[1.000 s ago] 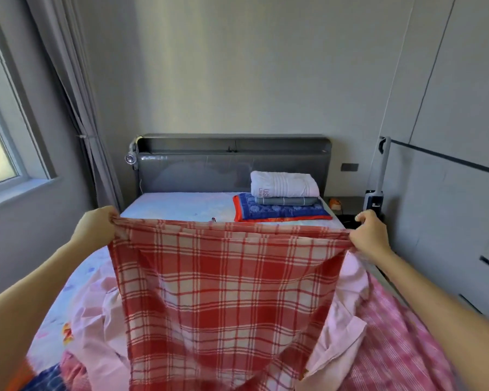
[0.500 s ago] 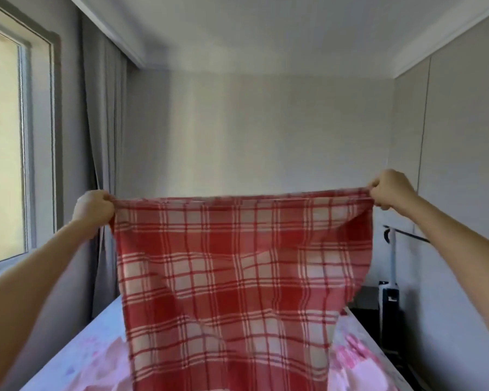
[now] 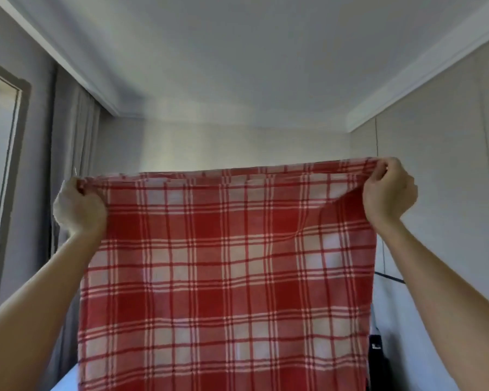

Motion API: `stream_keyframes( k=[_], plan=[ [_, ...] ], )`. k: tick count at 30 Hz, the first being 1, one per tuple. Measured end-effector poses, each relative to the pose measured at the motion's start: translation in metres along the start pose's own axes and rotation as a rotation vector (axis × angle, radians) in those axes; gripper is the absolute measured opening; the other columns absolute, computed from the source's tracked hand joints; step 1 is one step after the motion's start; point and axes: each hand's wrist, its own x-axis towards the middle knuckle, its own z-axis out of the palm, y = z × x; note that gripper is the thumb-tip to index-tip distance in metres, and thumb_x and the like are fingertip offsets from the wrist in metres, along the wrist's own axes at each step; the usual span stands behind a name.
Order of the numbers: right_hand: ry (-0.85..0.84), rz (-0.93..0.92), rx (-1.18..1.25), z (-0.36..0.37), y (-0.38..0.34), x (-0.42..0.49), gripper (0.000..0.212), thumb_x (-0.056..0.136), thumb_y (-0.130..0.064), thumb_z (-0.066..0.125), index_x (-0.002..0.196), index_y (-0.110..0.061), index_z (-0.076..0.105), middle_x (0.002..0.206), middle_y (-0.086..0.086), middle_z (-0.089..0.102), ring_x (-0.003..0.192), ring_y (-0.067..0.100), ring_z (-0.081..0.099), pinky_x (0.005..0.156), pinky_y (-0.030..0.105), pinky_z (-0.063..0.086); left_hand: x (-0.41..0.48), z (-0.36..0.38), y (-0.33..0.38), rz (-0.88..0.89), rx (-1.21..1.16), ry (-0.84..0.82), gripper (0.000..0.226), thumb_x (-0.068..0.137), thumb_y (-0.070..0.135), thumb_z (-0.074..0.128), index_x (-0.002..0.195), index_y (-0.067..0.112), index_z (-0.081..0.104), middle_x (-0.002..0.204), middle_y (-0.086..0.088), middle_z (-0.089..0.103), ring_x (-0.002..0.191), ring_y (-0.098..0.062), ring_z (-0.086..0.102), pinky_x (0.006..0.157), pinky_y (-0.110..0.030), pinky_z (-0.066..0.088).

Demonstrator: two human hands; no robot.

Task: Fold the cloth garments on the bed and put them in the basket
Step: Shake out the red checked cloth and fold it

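The red checked cloth (image 3: 226,272) hung in the air between the two hands, and it was held by its upper edge only. The left hand (image 3: 79,206) was closed tightly on the upper left corner, with the fingers curled around a small bunch of the fabric, and the right hand (image 3: 388,190) pinched the upper right corner in the same way, slightly higher than the left one. The hands were well apart, so the top edge between them was pulled nearly straight, and below them the cloth fell flat, with only a soft fold under the right hand. I think the cloth was held so high and so wide in order to let its own weight smooth it and to show its full shape, which makes it easier to find the middle line for the first fold. The lower edge of the cloth was out of view below the hands, so I cannot tell if it touched the bed (image 3: 65,382), of which only a pale corner showed below the left arm. The basket was not visible. Behind the left hand there was a grey curtain (image 3: 74,142), and beyond the right hand a plain wall panel (image 3: 446,165).
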Motion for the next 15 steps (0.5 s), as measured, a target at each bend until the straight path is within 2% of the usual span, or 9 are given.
stream_keyframes(
  k=[1, 3, 4, 5, 7, 9, 11, 13, 15],
  plan=[
    [-0.087, 0.019, -0.011, 0.005, -0.005, -0.003, 0.025, 0.094, -0.016, 0.044, 0.092, -0.003, 0.065, 0.086, 0.015, 0.067, 0.08, 0.034, 0.062, 0.063, 0.028, 0.034, -0.001, 0.008, 0.005, 0.11, 0.097, -0.114, 0.025, 0.087, 0.01, 0.05, 0.103, 0.011, 0.069, 0.104, -0.018, 0.068, 0.095, -0.039, 0.06, 0.076, -0.04, 0.046],
    [-0.687, 0.023, -0.218, 0.02, 0.0, -0.023, 0.025, 0.091, -0.015, 0.049, 0.076, 0.0, 0.062, 0.077, 0.019, 0.064, 0.07, 0.03, 0.061, 0.057, 0.028, 0.039, -0.009, 0.022, 0.0, 0.173, 0.277, -0.504, 0.021, 0.083, 0.009, 0.057, 0.095, 0.017, 0.072, 0.101, -0.015, 0.07, 0.086, -0.033, 0.062, 0.07, -0.034, 0.048],
    [-0.911, 0.077, -0.311, 0.026, 0.009, -0.031, 0.026, 0.089, -0.011, 0.05, 0.064, -0.002, 0.056, 0.065, 0.016, 0.058, 0.06, 0.027, 0.057, 0.052, 0.026, 0.039, -0.009, 0.027, -0.01, 0.129, 0.35, -0.581, 0.021, 0.082, 0.007, 0.057, 0.091, 0.018, 0.072, 0.097, -0.013, 0.07, 0.082, -0.031, 0.062, 0.067, -0.031, 0.047],
    [-0.959, 0.118, -0.399, 0.026, 0.017, -0.034, 0.029, 0.085, -0.006, 0.051, 0.056, -0.003, 0.051, 0.056, 0.014, 0.053, 0.052, 0.024, 0.053, 0.048, 0.024, 0.037, -0.01, 0.024, -0.015, 0.12, 0.408, -0.587, 0.021, 0.081, 0.004, 0.055, 0.089, 0.016, 0.071, 0.095, -0.014, 0.069, 0.08, -0.031, 0.06, 0.065, -0.03, 0.045],
    [-0.743, 0.25, -0.315, 0.028, 0.03, -0.031, 0.026, 0.08, 0.002, 0.051, 0.054, 0.0, 0.053, 0.053, 0.015, 0.056, 0.05, 0.024, 0.056, 0.05, 0.025, 0.044, -0.011, 0.022, -0.031, 0.075, 0.37, -0.476, 0.022, 0.08, -0.002, 0.052, 0.089, 0.007, 0.07, 0.093, -0.02, 0.067, 0.081, -0.035, 0.057, 0.064, -0.032, 0.043],
    [-0.506, 0.323, -0.214, 0.034, 0.042, -0.028, 0.022, 0.083, 0.002, 0.048, 0.067, 0.003, 0.062, 0.064, 0.019, 0.064, 0.062, 0.029, 0.065, 0.06, 0.032, 0.053, -0.012, 0.023, -0.039, 0.014, 0.276, -0.356, 0.025, 0.082, -0.003, 0.052, 0.097, 0.002, 0.07, 0.1, -0.026, 0.066, 0.092, -0.041, 0.058, 0.074, -0.04, 0.046],
    [-0.411, 0.318, -0.127, 0.045, 0.045, -0.033, 0.021, 0.088, -0.004, 0.045, 0.079, 0.0, 0.064, 0.072, 0.018, 0.066, 0.07, 0.031, 0.067, 0.065, 0.036, 0.056, -0.01, 0.029, -0.044, -0.084, 0.167, -0.308, 0.027, 0.081, -0.003, 0.051, 0.101, 0.0, 0.069, 0.1, -0.025, 0.067, 0.097, -0.042, 0.059, 0.083, -0.044, 0.048],
    [-0.437, 0.369, -0.005, 0.061, 0.049, -0.037, 0.021, 0.088, -0.008, 0.042, 0.078, -0.006, 0.06, 0.077, 0.016, 0.067, 0.067, 0.034, 0.067, 0.064, 0.044, 0.058, -0.001, 0.037, -0.051, -0.237, 0.048, -0.344, 0.019, 0.074, -0.007, 0.058, 0.09, -0.001, 0.068, 0.076, -0.013, 0.073, 0.086, -0.037, 0.066, 0.079, -0.048, 0.055],
    [-0.475, 0.544, 0.163, 0.078, 0.054, -0.034, 0.021, 0.089, -0.005, 0.04, 0.081, -0.006, 0.059, 0.088, 0.019, 0.067, 0.06, 0.035, 0.067, 0.053, 0.044, 0.058, -0.001, 0.043, -0.054, -0.365, -0.037, -0.385, 0.018, 0.068, -0.018, 0.061, 0.071, 0.0, 0.062, 0.039, 0.003, 0.059, 0.058, -0.026, 0.069, 0.055, -0.042, 0.059]
  ],
)
